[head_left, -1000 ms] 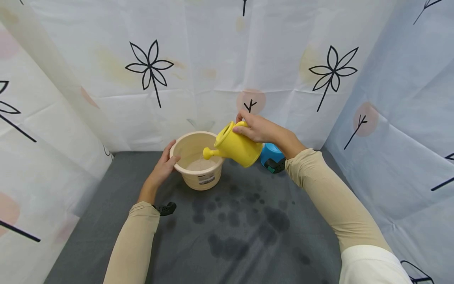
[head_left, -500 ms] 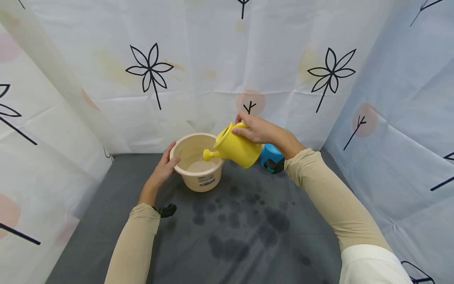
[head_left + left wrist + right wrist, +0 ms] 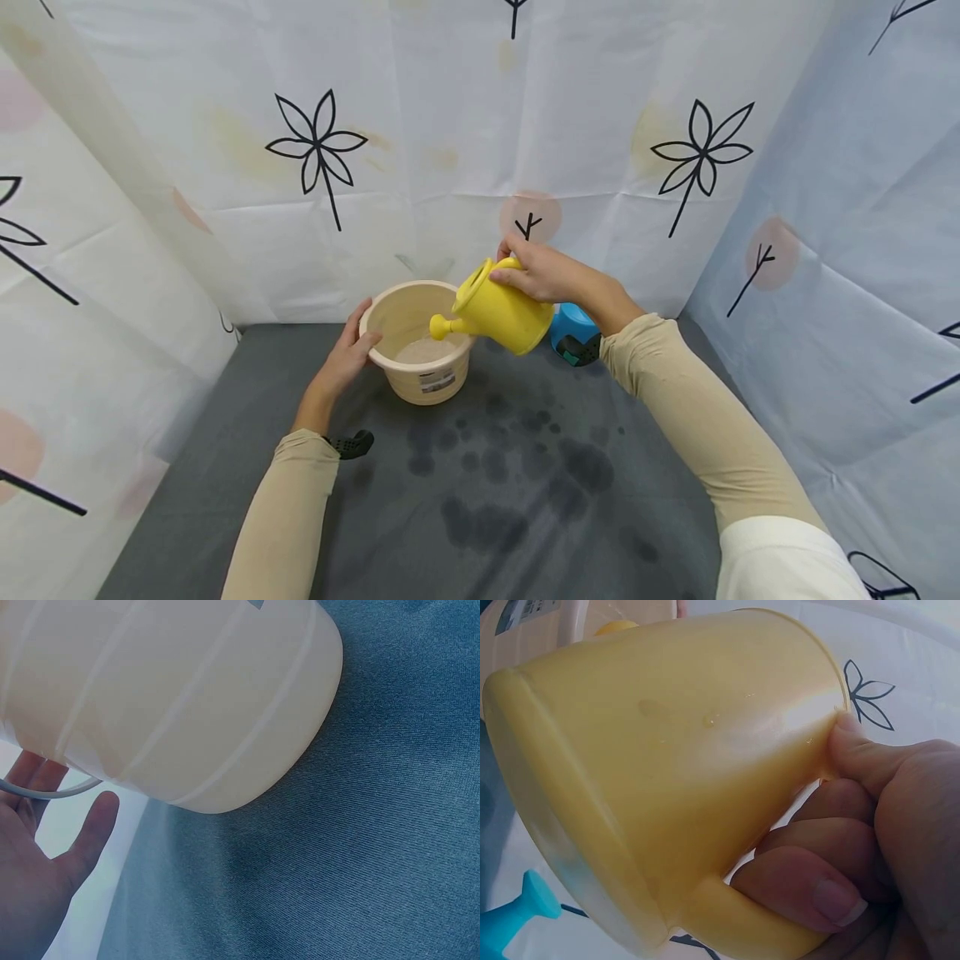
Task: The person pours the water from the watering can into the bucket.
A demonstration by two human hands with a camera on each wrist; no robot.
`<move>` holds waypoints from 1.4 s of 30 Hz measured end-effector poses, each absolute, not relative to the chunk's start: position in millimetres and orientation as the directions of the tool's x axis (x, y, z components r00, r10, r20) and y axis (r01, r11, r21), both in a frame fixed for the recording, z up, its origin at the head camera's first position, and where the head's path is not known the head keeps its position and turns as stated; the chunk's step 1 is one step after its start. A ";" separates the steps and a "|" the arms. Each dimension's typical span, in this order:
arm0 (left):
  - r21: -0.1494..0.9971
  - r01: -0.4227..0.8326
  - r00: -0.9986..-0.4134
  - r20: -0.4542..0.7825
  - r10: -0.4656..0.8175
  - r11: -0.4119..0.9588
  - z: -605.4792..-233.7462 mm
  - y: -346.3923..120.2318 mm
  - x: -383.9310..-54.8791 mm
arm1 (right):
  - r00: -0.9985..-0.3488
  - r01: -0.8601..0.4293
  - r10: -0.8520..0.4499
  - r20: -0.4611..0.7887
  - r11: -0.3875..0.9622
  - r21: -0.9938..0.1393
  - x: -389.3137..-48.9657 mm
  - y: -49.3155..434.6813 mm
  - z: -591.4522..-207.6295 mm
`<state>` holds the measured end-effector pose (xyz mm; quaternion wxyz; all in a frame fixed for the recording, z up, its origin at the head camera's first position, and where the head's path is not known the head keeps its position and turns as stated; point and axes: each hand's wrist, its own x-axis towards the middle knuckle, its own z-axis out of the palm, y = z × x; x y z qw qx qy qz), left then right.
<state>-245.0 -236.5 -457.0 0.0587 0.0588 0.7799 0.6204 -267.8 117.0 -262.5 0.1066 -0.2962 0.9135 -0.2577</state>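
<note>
My left hand (image 3: 347, 354) holds the left rim of a cream plastic basin (image 3: 423, 383), with the thumb at the rim. In the left wrist view, the hand (image 3: 37, 862) is beside the ribbed basin wall (image 3: 202, 705) and a thin grey arc. My right hand (image 3: 543, 271) grips the handle of a yellow watering can (image 3: 506, 312). The can is tilted left, its round spout head over the basin. Rippled liquid shows at the basin's bottom; a falling stream is hard to make out. In the right wrist view, curled fingers (image 3: 802, 885) wrap the can's handle, and drops dot its side.
A blue vessel (image 3: 573, 325) stands behind the right wrist; its turquoise spout (image 3: 525, 911) shows in the right wrist view. Dark wet spots mark the grey tabletop (image 3: 525, 550). White patterned cloth (image 3: 450, 125) hangs behind and at both sides.
The head view has shifted slightly. Both hands, the basin and the tilted watering can stay nearly in place, while the ripples in the basin vary.
</note>
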 end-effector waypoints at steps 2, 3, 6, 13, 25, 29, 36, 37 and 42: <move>0.977 0.015 -0.986 -0.021 0.167 0.214 -455.7 -236.6 -244.7 | -0.803 -0.486 -0.595 -0.042 0.693 -0.533 -267.5 116.3 -262.4; 0.978 0.009 -0.986 -0.026 0.167 0.207 -454.0 -236.3 -243.9 | -0.802 -0.486 -0.595 -0.043 0.694 -0.532 -267.5 116.0 -262.6; 0.979 -0.009 -0.985 -0.045 0.169 0.205 -443.5 -233.8 -237.6 | -0.803 -0.483 -0.594 -0.050 0.697 -0.529 -267.1 115.2 -262.7; 0.972 -0.012 -0.984 -0.053 0.171 0.233 -423.9 -229.1 -227.0 | -0.805 -0.483 -0.591 -0.058 0.708 -0.515 -268.7 114.1 -261.3; 0.971 0.004 -0.987 -0.035 0.160 0.239 -446.5 -234.4 -241.0 | -0.791 -0.506 -0.610 -0.046 0.695 -0.512 -269.9 114.8 -259.8; 0.973 -0.012 -0.985 -0.051 0.166 0.229 -430.0 -230.1 -232.2 | -0.787 -0.514 -0.616 -0.042 0.692 -0.507 -270.3 113.7 -259.4; 0.971 -0.013 -0.985 -0.054 0.164 0.239 -422.3 -227.7 -226.0 | -0.789 -0.513 -0.613 -0.042 0.695 -0.504 -268.7 112.9 -258.2; 0.971 -0.011 -0.985 -0.051 0.164 0.238 -422.4 -227.6 -225.7 | -0.789 -0.513 -0.613 -0.043 0.696 -0.502 -268.5 112.7 -258.2; 0.973 -0.007 -0.985 -0.047 0.167 0.229 -426.3 -228.8 -227.3 | -0.791 -0.512 -0.609 -0.047 0.703 -0.493 -268.3 112.0 -259.0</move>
